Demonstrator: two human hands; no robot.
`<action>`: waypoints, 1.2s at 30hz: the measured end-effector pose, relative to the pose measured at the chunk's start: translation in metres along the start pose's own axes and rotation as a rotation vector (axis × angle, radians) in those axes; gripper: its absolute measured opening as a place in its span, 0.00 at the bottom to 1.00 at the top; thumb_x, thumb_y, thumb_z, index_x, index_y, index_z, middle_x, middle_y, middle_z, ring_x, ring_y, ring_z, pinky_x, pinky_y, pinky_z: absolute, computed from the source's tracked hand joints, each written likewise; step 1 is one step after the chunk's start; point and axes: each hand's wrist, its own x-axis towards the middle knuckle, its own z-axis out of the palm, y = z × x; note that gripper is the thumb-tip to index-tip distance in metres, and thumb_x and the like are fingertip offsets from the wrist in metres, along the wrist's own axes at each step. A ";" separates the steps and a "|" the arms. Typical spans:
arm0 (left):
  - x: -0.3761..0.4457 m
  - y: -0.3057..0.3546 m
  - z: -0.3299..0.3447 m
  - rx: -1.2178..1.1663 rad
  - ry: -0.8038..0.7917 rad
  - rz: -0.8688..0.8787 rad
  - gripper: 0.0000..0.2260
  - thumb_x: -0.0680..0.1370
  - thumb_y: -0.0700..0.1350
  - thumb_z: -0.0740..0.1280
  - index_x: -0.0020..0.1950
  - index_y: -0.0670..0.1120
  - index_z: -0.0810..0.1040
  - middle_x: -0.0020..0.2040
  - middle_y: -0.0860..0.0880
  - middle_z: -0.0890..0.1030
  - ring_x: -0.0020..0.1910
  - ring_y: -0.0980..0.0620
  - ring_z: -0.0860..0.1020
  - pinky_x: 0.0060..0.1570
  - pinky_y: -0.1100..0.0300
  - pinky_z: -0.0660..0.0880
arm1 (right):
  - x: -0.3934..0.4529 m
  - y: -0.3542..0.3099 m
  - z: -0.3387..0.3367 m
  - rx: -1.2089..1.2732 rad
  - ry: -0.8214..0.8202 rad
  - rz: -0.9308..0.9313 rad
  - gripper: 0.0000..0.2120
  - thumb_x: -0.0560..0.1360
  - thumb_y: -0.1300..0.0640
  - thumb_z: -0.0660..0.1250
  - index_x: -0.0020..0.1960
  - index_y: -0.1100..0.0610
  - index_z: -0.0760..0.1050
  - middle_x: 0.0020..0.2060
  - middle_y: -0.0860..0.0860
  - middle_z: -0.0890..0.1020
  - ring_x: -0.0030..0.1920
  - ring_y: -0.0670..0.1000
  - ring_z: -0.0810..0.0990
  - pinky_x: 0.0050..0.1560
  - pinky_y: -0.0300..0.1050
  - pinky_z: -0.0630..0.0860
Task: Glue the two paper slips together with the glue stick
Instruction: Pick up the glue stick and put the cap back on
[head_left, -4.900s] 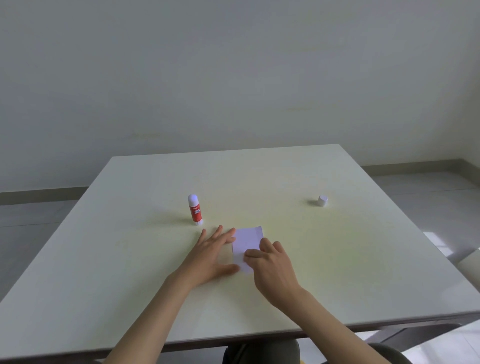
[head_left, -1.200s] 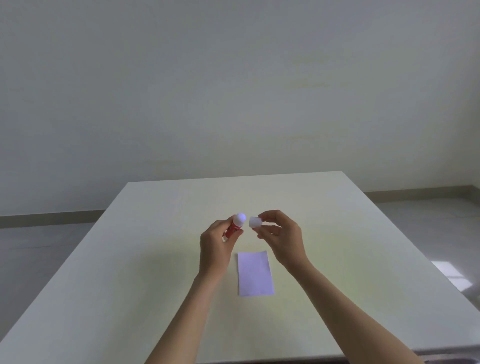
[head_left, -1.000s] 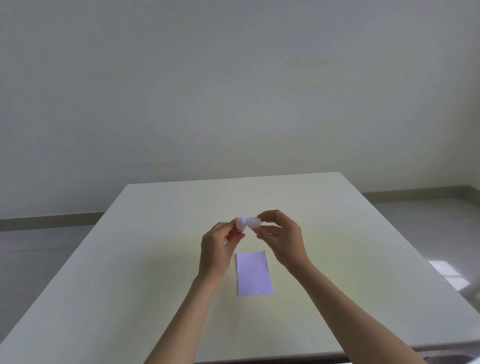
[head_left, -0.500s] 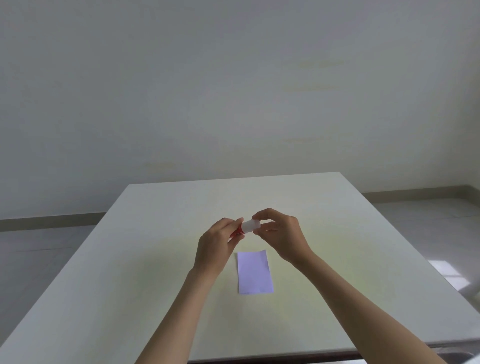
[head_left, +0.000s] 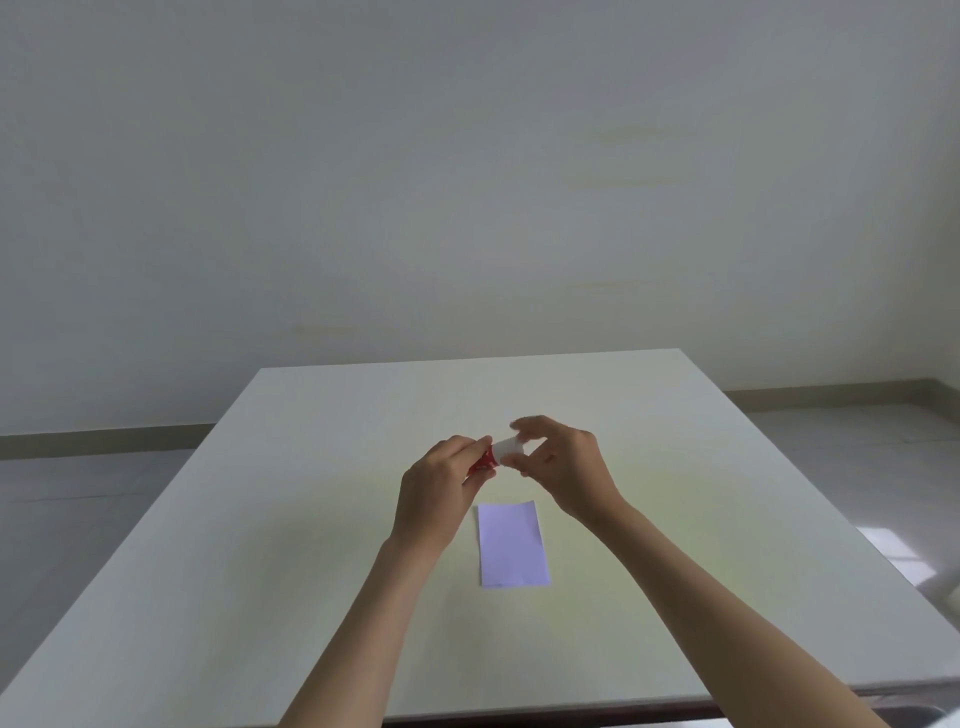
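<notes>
**Cap meets glue stick above a pale table**

Seen from the head camera, a person's two bare hands are raised together over a pale table (head_left: 311, 519), with both forearms reaching in from the bottom edge of the frame. The left hand (head_left: 441, 488) is curled around the red body of a glue stick (head_left: 485, 461), of which only a short red stretch shows between the fingers; the stick lies tilted, its top end pointing right and slightly up. The right hand (head_left: 566, 467) pinches a white cap (head_left: 506, 447) between thumb and fingertips; the cap sits at the stick's top end, touching the red body. Whether the cap is fully seated cannot be told, as the right fingers are blurred.

On the tabletop just below and between the two hands lies a pale lilac paper slip (head_left: 511, 543), flat, its long side running away from the person. Only one rectangle shows; whether a second slip lies under it cannot be told. Neither hand touches the paper.

A plain light wall (head_left: 467, 182) fills the upper half of the frame, with a band of grey floor (head_left: 78, 493) visible either side of the table.
</notes>
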 end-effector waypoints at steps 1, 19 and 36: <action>0.001 0.000 0.000 -0.003 0.003 0.001 0.15 0.72 0.44 0.73 0.59 0.46 0.80 0.46 0.49 0.84 0.43 0.49 0.81 0.36 0.56 0.78 | 0.000 0.000 -0.001 0.010 -0.013 -0.023 0.15 0.69 0.58 0.74 0.55 0.54 0.78 0.39 0.43 0.80 0.31 0.46 0.79 0.37 0.33 0.75; 0.002 -0.002 0.002 -0.181 0.015 -0.109 0.14 0.70 0.42 0.75 0.54 0.44 0.82 0.42 0.47 0.84 0.39 0.48 0.80 0.39 0.58 0.76 | 0.010 -0.005 -0.010 -0.195 -0.074 0.031 0.13 0.72 0.46 0.69 0.52 0.51 0.77 0.32 0.44 0.78 0.33 0.50 0.76 0.38 0.46 0.74; 0.027 -0.050 0.010 -0.358 0.211 -0.481 0.02 0.76 0.40 0.66 0.45 0.42 0.76 0.33 0.48 0.82 0.32 0.51 0.79 0.33 0.75 0.68 | -0.003 0.022 -0.005 -0.231 0.027 0.260 0.14 0.77 0.44 0.61 0.47 0.54 0.78 0.25 0.48 0.76 0.35 0.54 0.79 0.37 0.45 0.73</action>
